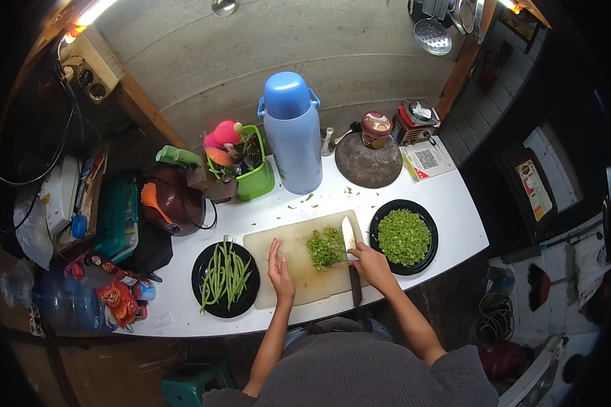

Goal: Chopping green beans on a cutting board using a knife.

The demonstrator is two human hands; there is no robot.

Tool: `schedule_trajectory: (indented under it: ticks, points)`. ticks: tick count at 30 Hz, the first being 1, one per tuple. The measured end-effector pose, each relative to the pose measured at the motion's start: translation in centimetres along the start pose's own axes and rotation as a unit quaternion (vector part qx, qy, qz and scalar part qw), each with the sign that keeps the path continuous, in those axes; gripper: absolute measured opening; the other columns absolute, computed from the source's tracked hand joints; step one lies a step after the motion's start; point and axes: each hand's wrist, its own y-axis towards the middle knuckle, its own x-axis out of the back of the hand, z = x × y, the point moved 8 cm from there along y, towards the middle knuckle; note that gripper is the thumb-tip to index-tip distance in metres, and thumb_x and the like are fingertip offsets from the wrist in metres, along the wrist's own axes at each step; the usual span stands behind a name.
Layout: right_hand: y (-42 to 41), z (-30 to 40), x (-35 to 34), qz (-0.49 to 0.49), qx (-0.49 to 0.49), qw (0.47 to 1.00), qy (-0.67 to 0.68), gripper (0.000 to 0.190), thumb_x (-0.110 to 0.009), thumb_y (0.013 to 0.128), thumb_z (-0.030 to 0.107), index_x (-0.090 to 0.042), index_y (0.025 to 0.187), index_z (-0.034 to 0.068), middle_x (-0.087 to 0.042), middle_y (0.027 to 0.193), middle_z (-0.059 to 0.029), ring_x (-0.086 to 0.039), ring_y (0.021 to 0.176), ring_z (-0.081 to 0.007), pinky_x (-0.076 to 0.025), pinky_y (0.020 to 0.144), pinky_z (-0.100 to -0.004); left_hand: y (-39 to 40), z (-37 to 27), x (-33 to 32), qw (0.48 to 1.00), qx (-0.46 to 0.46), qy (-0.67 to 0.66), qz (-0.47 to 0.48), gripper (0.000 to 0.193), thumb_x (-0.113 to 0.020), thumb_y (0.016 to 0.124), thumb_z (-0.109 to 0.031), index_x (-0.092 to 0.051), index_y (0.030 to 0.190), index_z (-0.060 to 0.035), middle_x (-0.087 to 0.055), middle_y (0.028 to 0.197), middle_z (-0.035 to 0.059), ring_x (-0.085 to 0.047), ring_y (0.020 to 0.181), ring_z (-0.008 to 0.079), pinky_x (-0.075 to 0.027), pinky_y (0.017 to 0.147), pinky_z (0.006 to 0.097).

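On the pale cutting board (280,244) lies a heap of chopped green beans (322,249). My right hand (370,262) grips a thin metal utensil (340,251), whose tip reaches into the heap; its exact kind is too small to tell. A knife (355,287) with a dark handle lies along the board's right side, blade pointing away from me, partly behind the utensil and fingers. My left hand (281,274) is held edge-down over the board's left part, fingers extended, holding nothing. Whole green beans (226,274) rest on a black plate (199,292) at left. Chopped beans (405,236) fill another black plate (434,244) at right.
Behind the board stand a tall blue thermos (293,142), a green utensil container (257,183) and a round stone mortar (369,165) carrying a small tub (376,129). A brown rice cooker (175,203) sits at left. Bean scraps (309,197) dot the white table (458,213).
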Motion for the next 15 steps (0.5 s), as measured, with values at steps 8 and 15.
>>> schedule_trajectory:
  ticks: [8, 15]
  points:
    - [-0.2, -1.2, -2.8, -0.014, -0.031, 0.998, -0.044, 0.021, -0.064, 0.088, 0.018, -0.069, 0.103, 0.005, -0.062, 0.092, -0.0101, -0.065, 0.085, -0.0316, -0.052, 0.07, -0.0431, -0.1, 0.0, 0.9, 1.0, -0.005, 0.005, 0.003, 0.041, -0.043, 0.097, -0.008, -0.047, 0.136, 0.0045, -0.038, 0.151, 0.0212, -0.033, 0.143, 0.0314, -0.021, 0.119, 0.0422]
    - [0.0, -1.0, -3.1, -0.033, -0.027, 0.998, -0.049, 0.018, -0.063, 0.089, 0.018, -0.07, 0.099, 0.005, -0.063, 0.086, -0.0089, -0.065, 0.083, -0.0309, -0.051, 0.068, -0.0422, -0.4, -0.1, 1.4, 1.0, -0.002, 0.01, 0.003, 0.041, -0.043, 0.097, -0.007, -0.047, 0.136, 0.0046, -0.038, 0.152, 0.0211, -0.033, 0.143, 0.0313, -0.021, 0.119, 0.0421]
